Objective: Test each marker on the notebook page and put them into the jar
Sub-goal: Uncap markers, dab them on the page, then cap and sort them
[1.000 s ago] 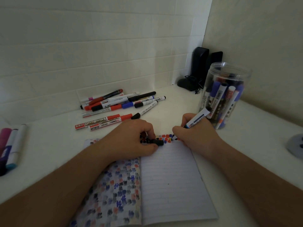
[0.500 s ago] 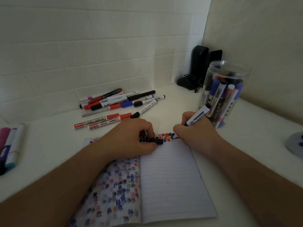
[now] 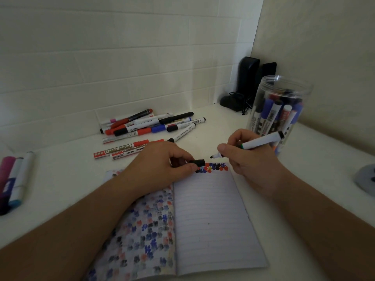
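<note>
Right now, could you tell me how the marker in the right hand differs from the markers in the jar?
The marker in the right hand is uncapped and nearly level; the markers in the jar are capped and stand on end. It is held above the notebook; they rest inside the jar.

Uncapped white marker point(image 3: 261, 141) tilted above open notebook point(image 3: 211, 220); jar point(image 3: 278, 110) upright.

I've lifted my right hand point(image 3: 249, 159) off the lined notebook page point(image 3: 211, 216); the uncapped white-barrelled black marker point(image 3: 261, 141) it grips now hangs above the page, tip toward the short black cap point(image 3: 197, 162).
</note>
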Tool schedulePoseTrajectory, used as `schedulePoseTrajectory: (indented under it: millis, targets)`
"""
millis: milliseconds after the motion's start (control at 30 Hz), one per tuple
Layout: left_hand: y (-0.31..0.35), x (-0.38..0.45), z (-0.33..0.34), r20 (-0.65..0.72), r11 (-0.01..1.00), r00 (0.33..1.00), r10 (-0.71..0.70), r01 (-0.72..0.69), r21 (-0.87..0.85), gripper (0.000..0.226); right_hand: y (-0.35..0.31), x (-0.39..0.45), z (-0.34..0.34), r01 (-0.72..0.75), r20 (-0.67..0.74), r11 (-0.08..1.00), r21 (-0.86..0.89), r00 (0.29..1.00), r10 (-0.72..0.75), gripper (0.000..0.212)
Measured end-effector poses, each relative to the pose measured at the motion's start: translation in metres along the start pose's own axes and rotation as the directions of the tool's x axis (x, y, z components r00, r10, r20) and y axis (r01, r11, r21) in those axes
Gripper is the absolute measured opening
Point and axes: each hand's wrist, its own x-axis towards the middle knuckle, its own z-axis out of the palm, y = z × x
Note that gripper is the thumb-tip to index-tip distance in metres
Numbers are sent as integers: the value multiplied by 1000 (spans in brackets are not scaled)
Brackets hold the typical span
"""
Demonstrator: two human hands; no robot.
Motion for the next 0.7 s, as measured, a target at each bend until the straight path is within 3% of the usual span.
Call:
schedulePoseTrajectory:
  millis: [133,367,700]
  targets:
    - [1,0,0,-19,1000,1000,-16,16,-12,20,3,-1,2,14,22,998,-66,1000,-13,23]
    - [6,-1,-1,-36,999,999,11,-13,-42,21,-4,-8,6,-1,112,1000,-29,994,4,30]
    - [11,-2,-2,-107,990,990,-88,75,-118,25,-16,-9,6,-237,142,938,252,968,206,26]
